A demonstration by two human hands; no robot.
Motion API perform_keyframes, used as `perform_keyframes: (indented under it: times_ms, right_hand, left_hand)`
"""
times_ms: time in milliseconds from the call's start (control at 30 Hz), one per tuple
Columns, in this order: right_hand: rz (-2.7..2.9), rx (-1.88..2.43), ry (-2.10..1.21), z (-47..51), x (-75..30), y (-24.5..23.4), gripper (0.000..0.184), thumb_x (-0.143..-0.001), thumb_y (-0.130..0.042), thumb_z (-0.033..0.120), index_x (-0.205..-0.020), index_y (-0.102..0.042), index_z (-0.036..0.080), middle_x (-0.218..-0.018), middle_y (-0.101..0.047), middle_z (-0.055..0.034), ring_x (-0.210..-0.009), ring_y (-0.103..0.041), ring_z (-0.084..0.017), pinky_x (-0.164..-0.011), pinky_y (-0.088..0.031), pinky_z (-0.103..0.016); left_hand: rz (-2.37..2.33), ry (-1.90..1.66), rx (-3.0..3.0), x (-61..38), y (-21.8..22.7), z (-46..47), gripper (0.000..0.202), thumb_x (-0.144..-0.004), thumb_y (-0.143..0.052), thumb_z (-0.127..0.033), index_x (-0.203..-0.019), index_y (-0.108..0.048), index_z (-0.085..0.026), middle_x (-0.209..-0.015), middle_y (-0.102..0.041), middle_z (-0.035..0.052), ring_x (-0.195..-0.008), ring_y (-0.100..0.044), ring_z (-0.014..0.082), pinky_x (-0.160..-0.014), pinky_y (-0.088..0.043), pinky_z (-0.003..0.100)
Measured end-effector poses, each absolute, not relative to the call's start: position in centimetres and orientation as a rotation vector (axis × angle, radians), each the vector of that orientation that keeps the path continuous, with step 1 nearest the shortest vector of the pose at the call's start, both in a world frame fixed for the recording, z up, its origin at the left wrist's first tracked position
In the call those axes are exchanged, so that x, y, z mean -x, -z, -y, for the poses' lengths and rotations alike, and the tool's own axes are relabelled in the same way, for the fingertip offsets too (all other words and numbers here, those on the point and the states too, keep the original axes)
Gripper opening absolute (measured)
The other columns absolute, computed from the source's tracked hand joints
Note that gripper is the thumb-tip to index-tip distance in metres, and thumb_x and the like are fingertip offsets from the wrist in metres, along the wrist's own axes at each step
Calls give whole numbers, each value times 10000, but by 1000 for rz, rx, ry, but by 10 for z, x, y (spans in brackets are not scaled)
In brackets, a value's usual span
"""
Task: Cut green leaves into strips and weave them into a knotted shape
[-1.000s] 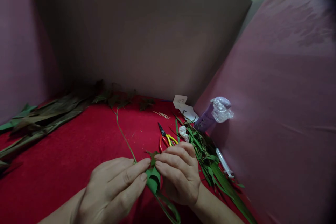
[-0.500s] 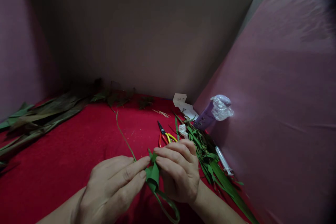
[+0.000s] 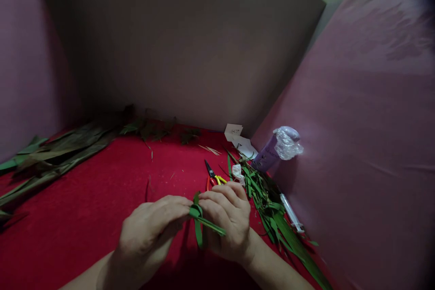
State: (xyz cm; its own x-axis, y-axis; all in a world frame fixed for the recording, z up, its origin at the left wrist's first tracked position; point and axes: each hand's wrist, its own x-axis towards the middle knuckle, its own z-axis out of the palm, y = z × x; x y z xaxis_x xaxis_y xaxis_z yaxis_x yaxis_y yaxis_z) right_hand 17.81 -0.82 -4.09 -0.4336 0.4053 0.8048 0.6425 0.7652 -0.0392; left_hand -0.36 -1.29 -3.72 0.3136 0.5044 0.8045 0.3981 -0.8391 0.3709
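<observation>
Red surface (image 3: 88, 199), grey back wall (image 3: 183, 50), pink side walls (image 3: 360, 131), hands (image 3: 149, 226) curled closed, pinching a green leaf strip (image 3: 195, 212)

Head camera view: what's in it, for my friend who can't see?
A person's left grip and right grip hold a looped green strip over a red surface. Scissors lie beyond, with green leaf pieces and a purple container to the right.

Handicraft work area, bldg. type unclear — red-covered surface (image 3: 84, 199) w/ grey back panel (image 3: 176, 54) & pink side panels (image 3: 356, 118); scissors (image 3: 211, 171), syringe (image 3: 290, 212) & green leaf strips (image 3: 267, 206) rt. of ctr.
</observation>
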Motion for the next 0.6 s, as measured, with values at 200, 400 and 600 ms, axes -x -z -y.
perform_keyframes:
  times_ms: [200, 400, 600]
  right_hand:
    - [2106, 777, 297, 6, -178, 39, 181, -729, -443, 134, -867, -549, 184, -790, -671, -26, -735, -586, -180, -740, -372, -374]
    - [2124, 772, 258, 8, -176, 38, 175, -746, -466, 124, -892, -545, 180, -807, -670, -30, -743, -578, -177, -737, -373, -369]
    - [2187, 812, 222, 3, -175, 38, 139, -782, -421, 125, -844, -537, 169, -761, -647, -31, -718, -575, -160, -708, -380, -343]
  left_hand:
    - [-907, -1585, -2217, 1, 40, 14, 159, -767, -537, -68, -819, -586, -210, -682, -677, -30, -539, -628, 85, -524, -503, 147]
    - [-901, -1500, -1998, -1, 43, 13, 122, -779, -552, -86, -801, -599, -196, -611, -626, -47, -484, -589, 76, -474, -485, 151]
    - [-923, -1540, -2064, -3, 41, 13, 147, -765, -535, -54, -774, -599, -187, -604, -620, -43, -472, -579, 69, -472, -475, 145]
